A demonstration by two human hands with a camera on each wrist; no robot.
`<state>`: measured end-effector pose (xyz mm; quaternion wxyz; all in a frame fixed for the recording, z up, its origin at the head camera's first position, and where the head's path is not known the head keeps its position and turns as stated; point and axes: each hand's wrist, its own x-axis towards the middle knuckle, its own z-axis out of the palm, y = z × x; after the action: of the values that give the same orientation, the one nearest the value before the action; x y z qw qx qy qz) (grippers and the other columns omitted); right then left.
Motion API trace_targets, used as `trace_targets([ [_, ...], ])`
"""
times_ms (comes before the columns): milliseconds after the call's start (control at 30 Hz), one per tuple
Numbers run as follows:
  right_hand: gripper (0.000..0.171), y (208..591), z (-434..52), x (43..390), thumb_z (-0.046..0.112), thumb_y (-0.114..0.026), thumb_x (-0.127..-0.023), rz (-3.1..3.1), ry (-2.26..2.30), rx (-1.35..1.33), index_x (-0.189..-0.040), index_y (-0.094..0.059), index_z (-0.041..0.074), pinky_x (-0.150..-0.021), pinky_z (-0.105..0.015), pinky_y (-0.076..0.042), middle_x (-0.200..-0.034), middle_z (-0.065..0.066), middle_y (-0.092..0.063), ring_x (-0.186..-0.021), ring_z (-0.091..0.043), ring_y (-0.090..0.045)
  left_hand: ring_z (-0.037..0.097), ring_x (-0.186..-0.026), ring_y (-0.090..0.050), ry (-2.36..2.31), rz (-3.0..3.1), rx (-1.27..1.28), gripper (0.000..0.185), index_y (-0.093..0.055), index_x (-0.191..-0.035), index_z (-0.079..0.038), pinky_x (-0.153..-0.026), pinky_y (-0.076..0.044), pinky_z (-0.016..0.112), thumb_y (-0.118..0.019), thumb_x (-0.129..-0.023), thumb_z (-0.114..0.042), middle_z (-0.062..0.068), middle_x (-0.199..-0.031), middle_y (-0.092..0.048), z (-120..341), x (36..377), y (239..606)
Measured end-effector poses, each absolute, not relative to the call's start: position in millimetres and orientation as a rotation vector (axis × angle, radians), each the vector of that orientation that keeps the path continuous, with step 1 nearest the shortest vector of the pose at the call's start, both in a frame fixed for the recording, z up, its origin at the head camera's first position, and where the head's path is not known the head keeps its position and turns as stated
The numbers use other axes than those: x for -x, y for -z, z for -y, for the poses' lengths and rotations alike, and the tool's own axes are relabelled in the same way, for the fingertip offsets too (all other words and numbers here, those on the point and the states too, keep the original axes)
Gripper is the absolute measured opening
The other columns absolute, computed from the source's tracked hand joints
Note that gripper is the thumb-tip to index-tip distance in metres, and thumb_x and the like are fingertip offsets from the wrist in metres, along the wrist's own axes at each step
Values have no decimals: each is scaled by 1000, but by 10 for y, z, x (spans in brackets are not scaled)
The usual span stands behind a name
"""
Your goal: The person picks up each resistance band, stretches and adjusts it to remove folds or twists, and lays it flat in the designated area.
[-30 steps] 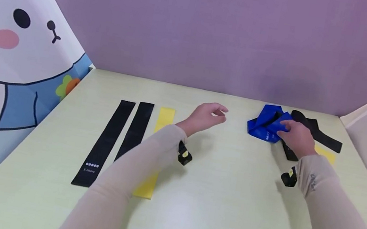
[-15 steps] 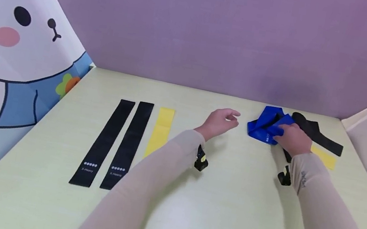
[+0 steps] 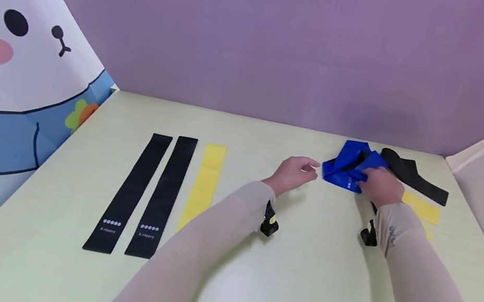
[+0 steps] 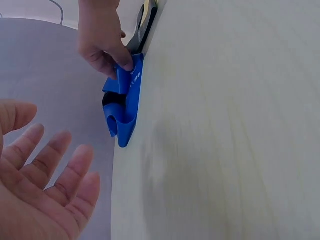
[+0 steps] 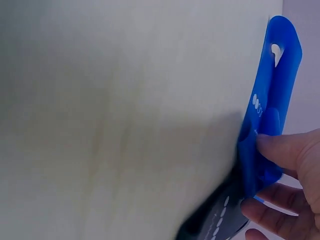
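Note:
A crumpled blue resistance band (image 3: 351, 155) lies at the back right of the table. My right hand (image 3: 382, 186) pinches its near edge; in the right wrist view the thumb lies on the blue band (image 5: 287, 60) with fingers behind. Just left of it my left hand (image 3: 294, 174) hovers over the table, holding nothing. The left wrist view shows the left hand's fingers (image 4: 65, 175) spread and loosely bent. Behind and under the right hand lie a black band (image 3: 426, 187) and a yellow band (image 3: 423, 207), partly hidden by that hand.
On the left, two black bands (image 3: 128, 191) marked X-Heavy and a yellow band (image 3: 204, 182) lie flat side by side. My left sleeve covers the yellow one's near end. A purple backdrop (image 3: 259, 43) rises behind the table (image 3: 296, 286).
My left hand has moved right, closer to the blue band, uncovering more of the left-hand bands. My right hand stays on the blue band, shifted slightly left and nearer.

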<state>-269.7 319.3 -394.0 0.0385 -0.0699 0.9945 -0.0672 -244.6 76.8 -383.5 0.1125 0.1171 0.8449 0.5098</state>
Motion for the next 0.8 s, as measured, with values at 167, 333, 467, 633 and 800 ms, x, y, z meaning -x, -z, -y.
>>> trace_targets([
  [167, 31, 3843, -3250, 2644, 14, -51, -95, -3079, 283, 187, -117, -62, -4, -70, -56, -51, -115, -30, -60, -100, -46, -58, 17, -109, -58, -1507, -2465, -395, 32, -63, -125, -9, -81, -49, 22, -61, -95, -17, 4, -116, -66, -865, 2409, 3805],
  [333, 28, 3610, -3248, 2599, 15, -52, -95, -3172, 371, 211, -114, -63, -3, -53, -51, -49, -111, -28, -62, -84, -44, -63, 18, -111, -57, -1532, -2469, -456, 33, -62, -128, -10, -82, -49, 23, -60, -95, -17, 4, -117, -66, -889, 2417, 3701],
  [467, 27, 3351, -3198, 2546, 15, -51, -96, -3256, 446, 254, -113, -63, -3, -55, -54, -47, -107, -28, -64, -81, -45, -62, 16, -109, -58, -1558, -2471, -476, 37, -59, -132, -14, -79, -49, 22, -60, -95, -19, 4, -119, -65, -885, 2432, 3588],
  [633, 23, 3012, -3102, 2458, 15, -53, -96, -3401, 520, 335, -102, -66, -4, -40, -41, -36, -83, -24, -65, -58, -35, -54, 17, -102, -59, -1585, -2451, -502, 43, -54, -137, -17, -75, -49, 21, -61, -95, -22, 5, -128, -61, -880, 2426, 3515],
  [800, 21, 2706, -2974, 2388, 10, -58, -94, -3583, 544, 482, -101, -68, -6, -36, -34, -29, -84, -26, -67, -48, -26, -51, 18, -105, -56, -1599, -2452, -527, 46, -52, -139, -19, -77, -48, 21, -62, -94, -22, 3, -131, -58, -873, 2425, 3503],
])
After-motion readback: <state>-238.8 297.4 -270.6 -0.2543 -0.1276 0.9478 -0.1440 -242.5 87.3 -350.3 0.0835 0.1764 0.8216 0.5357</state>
